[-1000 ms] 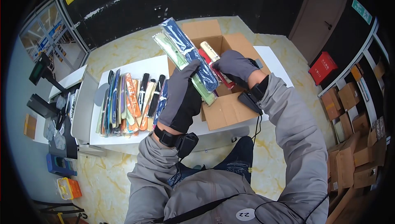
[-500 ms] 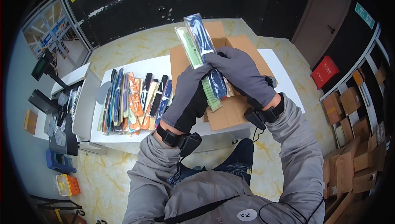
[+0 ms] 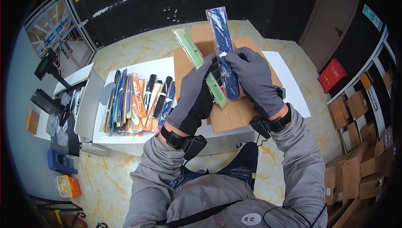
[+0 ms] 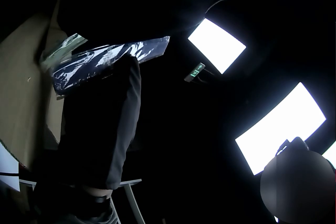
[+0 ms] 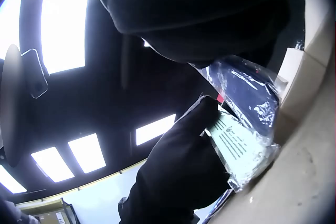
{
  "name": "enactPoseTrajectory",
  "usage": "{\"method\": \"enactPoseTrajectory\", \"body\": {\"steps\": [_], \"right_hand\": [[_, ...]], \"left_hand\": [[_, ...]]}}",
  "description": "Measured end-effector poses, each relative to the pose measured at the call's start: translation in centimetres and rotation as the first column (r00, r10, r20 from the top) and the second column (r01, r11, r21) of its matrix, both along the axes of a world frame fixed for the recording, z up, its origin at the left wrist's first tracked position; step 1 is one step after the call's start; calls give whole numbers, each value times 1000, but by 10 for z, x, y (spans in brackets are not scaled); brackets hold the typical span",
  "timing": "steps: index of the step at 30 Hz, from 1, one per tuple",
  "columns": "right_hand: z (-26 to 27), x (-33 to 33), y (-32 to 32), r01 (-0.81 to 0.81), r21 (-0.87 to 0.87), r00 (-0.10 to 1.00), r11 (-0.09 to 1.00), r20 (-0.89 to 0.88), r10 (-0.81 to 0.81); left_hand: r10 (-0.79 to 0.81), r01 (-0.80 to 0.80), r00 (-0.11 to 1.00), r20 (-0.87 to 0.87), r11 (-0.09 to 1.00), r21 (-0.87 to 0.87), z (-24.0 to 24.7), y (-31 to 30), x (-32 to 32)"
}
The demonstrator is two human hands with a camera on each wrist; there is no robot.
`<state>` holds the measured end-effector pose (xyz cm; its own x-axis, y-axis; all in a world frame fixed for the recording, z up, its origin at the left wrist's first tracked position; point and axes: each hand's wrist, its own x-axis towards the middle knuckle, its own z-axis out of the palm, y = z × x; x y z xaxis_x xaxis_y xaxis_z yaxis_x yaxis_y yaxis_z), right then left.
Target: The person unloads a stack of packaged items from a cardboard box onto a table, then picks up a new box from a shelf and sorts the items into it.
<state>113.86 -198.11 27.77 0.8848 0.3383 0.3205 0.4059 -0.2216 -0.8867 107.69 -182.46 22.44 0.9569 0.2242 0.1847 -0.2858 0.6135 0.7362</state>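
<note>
Peeling the blue packet (image 3: pixel 223 31) from the green packet (image 3: pixel 190 49) over the box (image 3: pixel 232 118)! Our right hand (image 3: pixel 256 77) pinches blue, our left hand (image 3: pixel 190 92) grips green; we can likely handle each singly now.

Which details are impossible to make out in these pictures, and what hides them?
Head view: much of the inside of the brown cardboard box; the grey-gloved left hand, grey-gloved right hand and long navy plastic-wrapped packet cover it.
Right wrist view: the small wording on the long light green plastic-wrapped packet; too small and blurred.
Left wrist view: how the left hand grips; darkness hides it.
</note>
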Motion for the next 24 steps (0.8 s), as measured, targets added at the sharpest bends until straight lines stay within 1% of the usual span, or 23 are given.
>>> {"method": "enactPoseTrajectory", "body": {"steps": [1,2,3,4,5,6,7,8,9,10,11,12,13,15,16,17,19,20,21,23,24], "right_hand": [[2,-1,-1,-10,6,1000,1000,-8,10],[4,-2,-2,-20,12,1000,1000,-15,20],[5,-2,-2,-29,18,999,999,-23,29],[3,-2,-2,-26,19,999,999,-25,27],[0,0,1,-37,-13,999,999,-23,37],[-3,1,4,-48,-44,999,998,-21,47],[-3,0,6,-58,-76,998,995,-18,57],[-2,0,6,-56,-75,998,996,-17,55],[-1,-1,5,-73,-90,997,993,-18,71],[0,-3,5,-91,-106,996,990,-21,90],[-1,-4,6,-110,-122,994,986,-26,108],[-4,-4,6,-112,-123,994,986,-32,109],[-7,-4,6,-101,-153,995,983,6,103],[-13,-2,6,-74,-210,992,975,84,93],[-12,-4,5,-73,-212,992,975,82,92],[-9,-7,4,-84,-233,993,969,66,102],[-5,-12,1,-110,-273,992,956,29,122],[-8,-10,0,-109,-274,992,956,25,120],[-11,-6,-1,-194,-251,980,948,-92,176],[-16,3,-3,-343,-176,908,923,-313,278],[-18,7,-6,-333,-179,910,926,-318,266]], "left_hand": [[1,-1,1000,-2,1000,0,-6,4,3],[68,-74,997,31,965,252,-16,13,8],[123,-146,989,78,862,485,-19,19,9],[161,-212,977,138,699,683,-24,22,12],[157,-208,978,137,699,684,-28,22,14],[73,-105,994,81,838,536,-24,18,14],[-22,6,999,42,933,361,-20,14,14],[-121,116,992,23,979,169,-16,12,13],[-122,116,992,22,979,169,-12,11,11],[8,-69,992,127,873,482,-9,10,9],[92,-260,960,265,647,717,-8,9,6],[120,-431,902,415,333,839,-8,9,5],[122,-426,904,410,335,840,-12,9,6],[162,-424,904,396,475,771,-24,11,18],[181,-423,903,390,540,728,-22,10,19],[181,-422,903,389,542,727,-20,10,17],[274,-380,915,298,328,865,14,6,-3],[324,-336,910,257,217,917,21,6,-8],[321,-332,913,253,220,917,18,8,-7],[227,-321,944,240,458,829,9,12,0],[175,-296,955,239,571,766,5,13,2]]}}
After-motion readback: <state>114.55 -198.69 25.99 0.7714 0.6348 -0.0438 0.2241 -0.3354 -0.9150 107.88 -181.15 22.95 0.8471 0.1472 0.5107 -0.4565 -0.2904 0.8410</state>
